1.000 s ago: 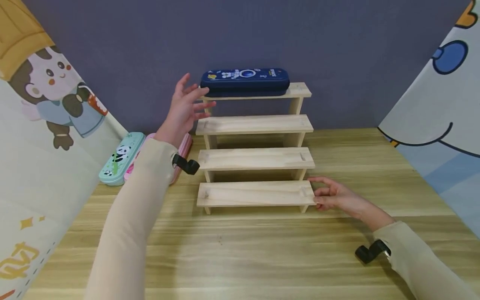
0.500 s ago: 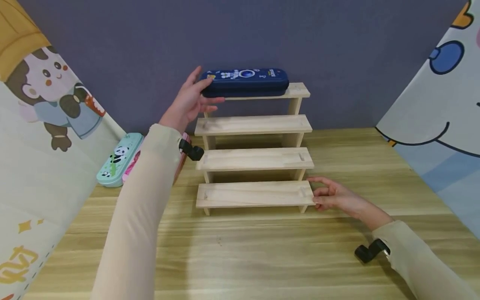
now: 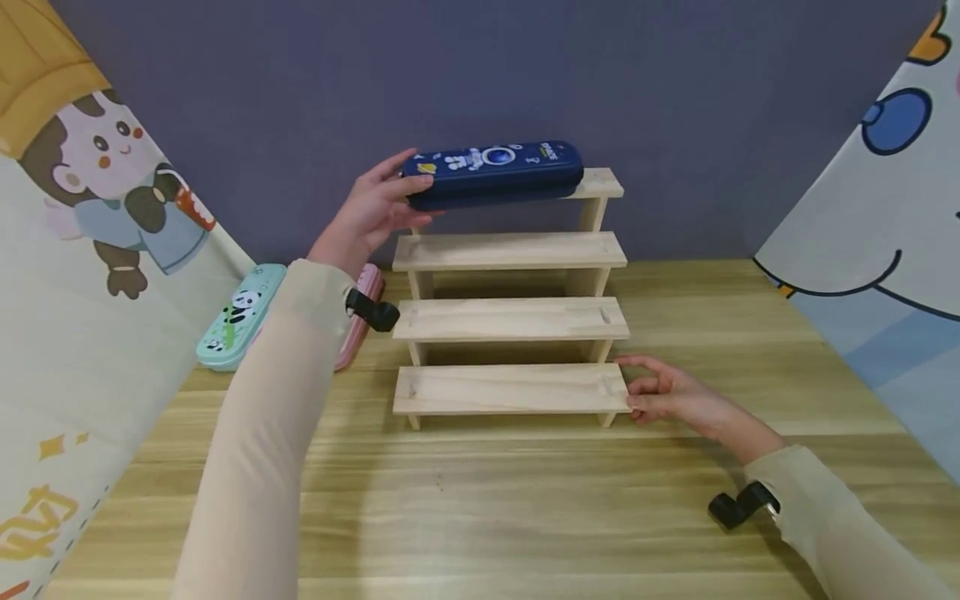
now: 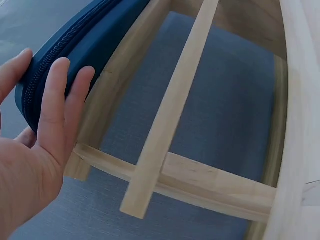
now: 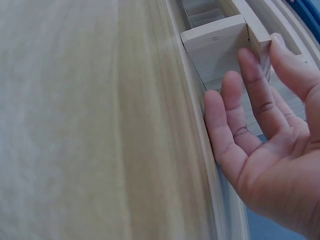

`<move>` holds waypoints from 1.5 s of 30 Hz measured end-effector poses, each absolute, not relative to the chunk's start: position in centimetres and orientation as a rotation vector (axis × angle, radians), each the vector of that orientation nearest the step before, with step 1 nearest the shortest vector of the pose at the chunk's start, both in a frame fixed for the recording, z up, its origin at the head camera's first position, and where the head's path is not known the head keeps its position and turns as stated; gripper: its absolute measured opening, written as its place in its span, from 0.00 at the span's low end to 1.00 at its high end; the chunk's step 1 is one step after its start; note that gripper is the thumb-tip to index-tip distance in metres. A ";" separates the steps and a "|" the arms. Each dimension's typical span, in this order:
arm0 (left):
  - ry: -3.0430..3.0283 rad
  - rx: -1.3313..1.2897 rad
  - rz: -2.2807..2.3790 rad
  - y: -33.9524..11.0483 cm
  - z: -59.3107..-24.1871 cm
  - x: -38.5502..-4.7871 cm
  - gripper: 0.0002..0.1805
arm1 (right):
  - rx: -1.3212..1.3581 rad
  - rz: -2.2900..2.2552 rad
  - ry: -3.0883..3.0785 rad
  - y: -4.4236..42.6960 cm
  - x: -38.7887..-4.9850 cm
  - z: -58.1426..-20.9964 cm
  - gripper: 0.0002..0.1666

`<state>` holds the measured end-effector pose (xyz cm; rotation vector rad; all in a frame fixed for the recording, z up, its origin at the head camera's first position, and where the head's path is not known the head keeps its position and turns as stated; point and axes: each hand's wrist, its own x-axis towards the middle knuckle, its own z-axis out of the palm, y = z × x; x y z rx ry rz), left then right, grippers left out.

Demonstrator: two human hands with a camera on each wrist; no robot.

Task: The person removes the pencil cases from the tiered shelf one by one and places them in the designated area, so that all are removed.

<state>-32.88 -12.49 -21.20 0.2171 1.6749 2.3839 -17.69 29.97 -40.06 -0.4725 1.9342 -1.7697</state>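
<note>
A navy pencil case [image 3: 495, 173] with an astronaut print and a zip along its side is at the top step of a four-tier wooden stand [image 3: 510, 390]. My left hand [image 3: 372, 198] grips its left end, thumb on top and fingers behind and below. The case sits slightly askew, its left end nearer me. In the left wrist view, the fingers lie along the zipped side of the case [image 4: 82, 60]. My right hand [image 3: 678, 400] pinches the right end of the stand's lowest step between thumb and finger. The right wrist view shows that step's corner [image 5: 260, 42] close up.
On the table's left lie a mint panda pencil case [image 3: 236, 321] and a pink pencil case [image 3: 360, 312], partly hidden by the left forearm. A dark wall [image 3: 675, 125] rises behind the stand. Printed panels flank both sides.
My left hand has come from beside the case to gripping its left end. That end has swung toward me and the case now sits askew. The right hand stays in place.
</note>
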 end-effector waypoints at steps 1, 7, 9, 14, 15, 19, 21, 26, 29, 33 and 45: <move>1.674 0.216 2.390 -12.5 -21.3 -32.8 0.38 | -0.473 -1.769 1.936 30.0 -17.7 -40.1 0.31; 1.706 0.227 2.462 -12.2 -21.9 -32.4 0.36 | -0.470 -1.771 1.942 30.1 -17.6 -40.2 0.32; 1.713 0.238 2.487 -12.2 -22.1 -32.2 0.36 | -0.469 -1.772 1.943 30.1 -17.7 -40.2 0.32; 1.739 0.229 2.521 -12.0 -22.4 -31.6 0.36 | -0.467 -1.771 1.943 30.1 -17.6 -40.1 0.31; 1.746 0.218 2.527 -11.9 -22.5 -31.5 0.36 | -0.469 -1.771 1.943 30.0 -17.6 -40.1 0.31; 1.780 0.152 2.541 -11.7 -23.0 -31.0 0.38 | -0.477 -1.773 1.945 30.1 -17.7 -40.3 0.32; 1.774 0.110 2.562 -11.7 -23.2 -30.6 0.38 | -0.475 -1.774 1.943 30.1 -17.8 -40.4 0.32; 1.759 0.074 2.619 -11.4 -24.0 -29.4 0.39 | -0.470 -1.778 1.933 30.1 -17.9 -40.5 0.33; 1.740 0.066 2.660 -11.2 -24.3 -28.8 0.39 | -0.478 -1.781 1.927 30.2 -17.9 -40.5 0.33; 1.700 0.064 2.732 -11.2 -24.6 -28.2 0.40 | -0.494 -1.786 1.913 30.2 -17.9 -40.4 0.32; 1.711 0.049 2.845 -11.8 -25.3 -26.7 0.39 | -0.522 -1.793 1.893 30.2 -17.9 -40.6 0.31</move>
